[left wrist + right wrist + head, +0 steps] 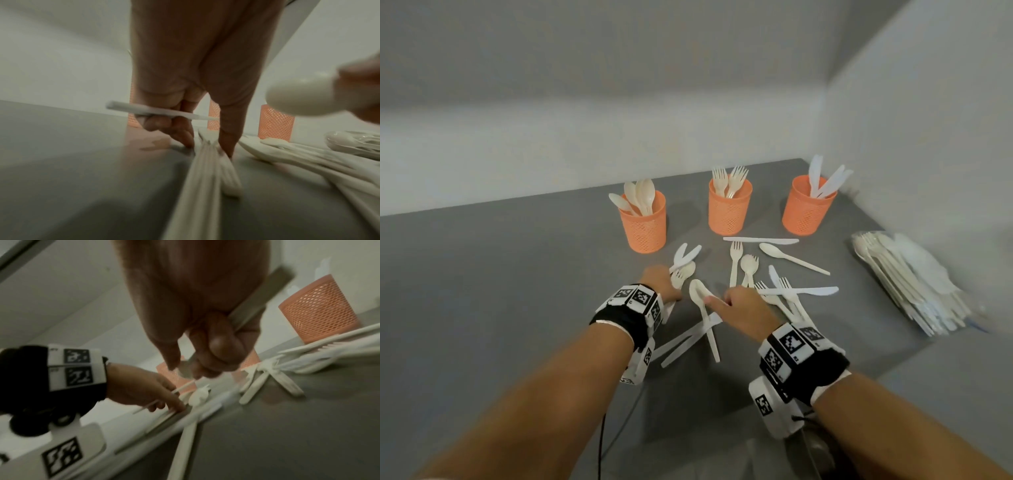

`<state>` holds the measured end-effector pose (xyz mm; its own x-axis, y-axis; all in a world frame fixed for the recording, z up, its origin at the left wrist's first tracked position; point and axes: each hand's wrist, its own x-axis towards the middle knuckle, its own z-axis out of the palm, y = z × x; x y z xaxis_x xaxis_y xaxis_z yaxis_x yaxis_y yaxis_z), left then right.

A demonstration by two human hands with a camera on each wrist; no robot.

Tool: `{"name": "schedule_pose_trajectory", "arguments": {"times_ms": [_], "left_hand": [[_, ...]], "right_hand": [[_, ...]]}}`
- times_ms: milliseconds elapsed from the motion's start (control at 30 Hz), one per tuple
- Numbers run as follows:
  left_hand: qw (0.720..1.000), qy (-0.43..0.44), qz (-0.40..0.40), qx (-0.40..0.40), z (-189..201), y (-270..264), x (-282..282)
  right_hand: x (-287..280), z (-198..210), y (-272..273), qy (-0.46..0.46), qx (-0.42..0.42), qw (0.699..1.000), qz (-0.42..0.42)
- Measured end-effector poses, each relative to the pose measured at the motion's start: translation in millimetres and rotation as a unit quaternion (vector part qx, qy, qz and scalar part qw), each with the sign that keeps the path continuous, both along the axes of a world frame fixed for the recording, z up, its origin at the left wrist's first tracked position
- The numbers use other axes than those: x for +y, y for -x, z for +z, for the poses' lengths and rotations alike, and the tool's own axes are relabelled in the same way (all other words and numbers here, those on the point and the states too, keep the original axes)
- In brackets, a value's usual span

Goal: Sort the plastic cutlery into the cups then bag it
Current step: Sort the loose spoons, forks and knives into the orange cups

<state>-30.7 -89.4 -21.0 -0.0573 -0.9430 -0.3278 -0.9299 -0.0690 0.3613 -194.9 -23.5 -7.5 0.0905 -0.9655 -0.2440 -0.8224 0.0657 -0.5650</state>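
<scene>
Three orange mesh cups stand at the back of the grey table: one with spoons [643, 226], one with forks [728, 212], one with knives [806, 214]. Loose white cutlery [774, 274] lies scattered in front of them. My left hand [671, 287] holds a white knife [160, 112] across its curled fingers. Its index finger and thumb reach down onto a fork [681, 275] on the table. My right hand [717, 301] pinches a spoon [697, 291] near its bowl. In the right wrist view its curled fingers [222, 345] grip a flat handle [257, 301].
A clear bag [911, 284] filled with cutlery lies at the right, near the table's front right edge. Two knives [688, 339] cross under the spoon's handle between my wrists. White walls close the back and the right side.
</scene>
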Motion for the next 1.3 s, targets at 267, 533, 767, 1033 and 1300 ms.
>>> {"name": "schedule_pose_trajectory", "arguments": {"times_ms": [267,533,767,1033,1300], "left_hand": [[0.998,-0.047,-0.017,-0.038,-1.3,-10.3,6.8],[0.998,-0.004,-0.024,-0.062,-8.9,-12.7,23.3],[0.999,0.003,0.037,0.030,-3.3,-19.6,25.8],[0.902,0.048,0.174,0.392,14.9,-8.1,29.0],[0.787,0.009,0.070,0.612,52.6,33.6,14.2]], "right_hand": [[9.5,-10.7,-39.6,-0.055,0.111,0.992,-0.023],[-12.2,-10.9,-58.7,-0.044,0.119,0.991,-0.036],[-15.3,-20.5,-61.4,-0.034,0.206,0.977,-0.041],[-32.3,-4.4,-34.4,-0.055,-0.065,0.991,-0.100],[-50.3,34.6,-22.4,-0.064,-0.640,0.757,-0.111]]}}
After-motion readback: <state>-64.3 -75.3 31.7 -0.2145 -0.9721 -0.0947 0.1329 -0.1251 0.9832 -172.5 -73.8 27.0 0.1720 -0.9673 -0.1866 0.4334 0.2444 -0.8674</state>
